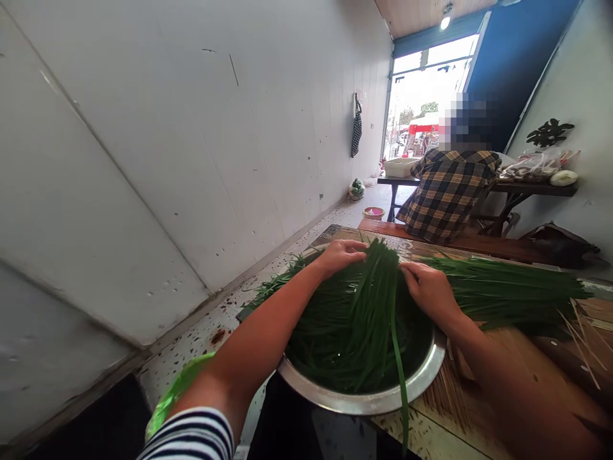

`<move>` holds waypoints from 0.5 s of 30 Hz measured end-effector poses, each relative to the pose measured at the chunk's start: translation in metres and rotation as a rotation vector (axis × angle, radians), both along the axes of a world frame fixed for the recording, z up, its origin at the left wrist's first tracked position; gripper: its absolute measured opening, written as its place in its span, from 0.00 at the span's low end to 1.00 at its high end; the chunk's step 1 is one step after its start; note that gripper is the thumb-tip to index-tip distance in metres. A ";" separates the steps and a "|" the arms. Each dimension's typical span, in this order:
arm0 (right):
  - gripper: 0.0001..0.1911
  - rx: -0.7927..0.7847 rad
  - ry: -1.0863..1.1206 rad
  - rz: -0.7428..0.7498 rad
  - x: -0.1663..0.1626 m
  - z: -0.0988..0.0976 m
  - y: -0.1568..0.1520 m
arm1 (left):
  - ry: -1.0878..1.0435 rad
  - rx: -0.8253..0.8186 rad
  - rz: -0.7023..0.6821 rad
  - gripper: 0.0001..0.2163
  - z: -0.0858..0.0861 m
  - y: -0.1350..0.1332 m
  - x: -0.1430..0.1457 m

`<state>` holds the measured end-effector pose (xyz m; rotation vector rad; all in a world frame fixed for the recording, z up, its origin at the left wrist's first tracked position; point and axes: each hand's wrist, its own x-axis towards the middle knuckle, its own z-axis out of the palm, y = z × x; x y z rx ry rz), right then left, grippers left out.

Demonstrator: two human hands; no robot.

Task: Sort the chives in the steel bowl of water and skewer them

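Long flat green leaves, which look like garlic chives (376, 294), stand up as a bunch out of a wide steel basin (364, 402). At the bunch's upper left edge, the fingers of my left hand (340, 257) are closed on the leaves. My right hand (428, 291) pinches the bunch from the right, near the same height. More chives fill the basin below, and one long leaf hangs over its front rim. Thin wooden skewers (446, 390) lie just right of the basin, under my right forearm.
A large pile of chives (517, 287) lies on the table to the right, with loose skewers (582, 338) at its end. A person in a plaid shirt (447, 191) sits ahead at another table (397, 181). A white wall (230, 140) runs along the left; a green bag (179, 390) is below.
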<state>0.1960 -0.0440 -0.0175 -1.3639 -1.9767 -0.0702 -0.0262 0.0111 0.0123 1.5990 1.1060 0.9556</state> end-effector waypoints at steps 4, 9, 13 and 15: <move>0.15 -0.009 0.004 -0.030 0.002 0.001 0.001 | 0.119 0.015 -0.071 0.09 0.009 -0.001 -0.012; 0.15 0.000 0.014 -0.042 0.005 0.001 0.003 | 0.265 0.018 -0.168 0.10 0.014 0.001 -0.029; 0.14 0.020 0.037 -0.057 0.007 0.000 0.004 | 0.404 0.018 -0.173 0.15 0.017 0.002 -0.040; 0.14 0.025 0.043 -0.069 0.007 0.000 0.004 | 0.346 -0.030 -0.181 0.19 0.023 -0.003 -0.043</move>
